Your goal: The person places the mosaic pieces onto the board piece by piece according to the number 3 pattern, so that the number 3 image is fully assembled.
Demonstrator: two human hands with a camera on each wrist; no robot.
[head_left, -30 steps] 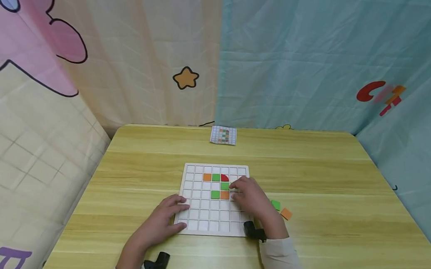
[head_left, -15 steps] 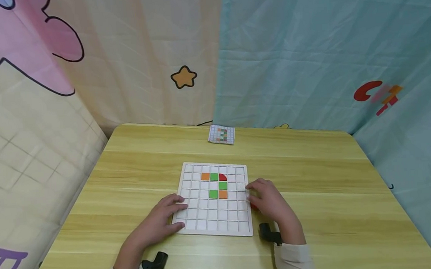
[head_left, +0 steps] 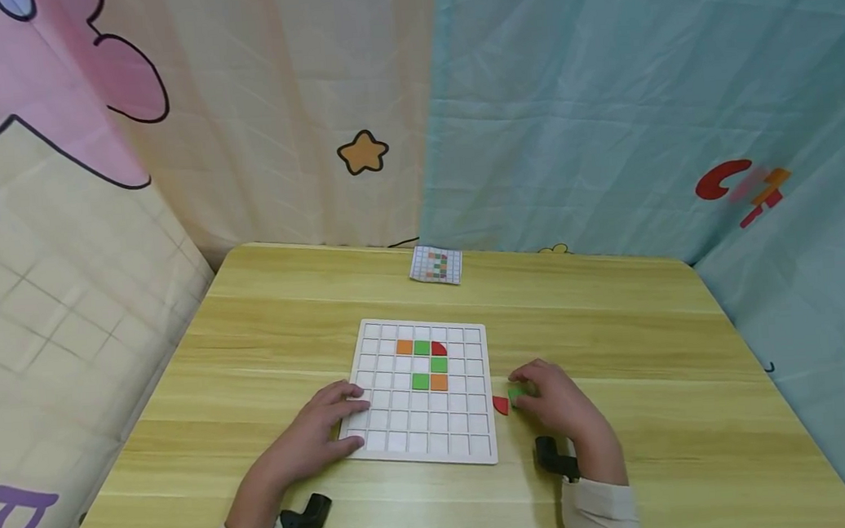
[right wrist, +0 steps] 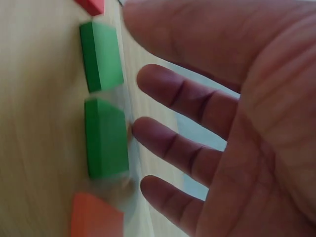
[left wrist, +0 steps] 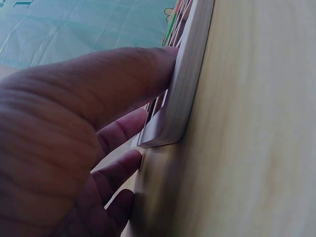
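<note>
A white gridded board (head_left: 429, 423) lies on the table with several orange and green square tiles and a red quarter-round tile (head_left: 439, 349) set in its cells. My left hand (head_left: 309, 435) rests on the board's left edge, thumb and fingertips spread over the rim. Right of the board, my right hand (head_left: 563, 401) hovers close over loose tiles with relaxed fingers. In the right wrist view two green tiles (right wrist: 106, 54) and an orange tile (right wrist: 96, 217) lie in a row beside the fingertips. Another red quarter-round tile (head_left: 501, 406) lies between the board and that hand.
A small printed card (head_left: 436, 265) with a coloured grid pattern lies near the table's back edge. The wooden table (head_left: 656, 346) is enclosed by printed curtains (head_left: 567, 123) at the back and sides. Black wrist devices (head_left: 306, 517) sit at both wrists.
My right hand has moved from over the board's tiles to the right, over the loose tiles. The loose red tile has come into sight. My left hand stays in place.
</note>
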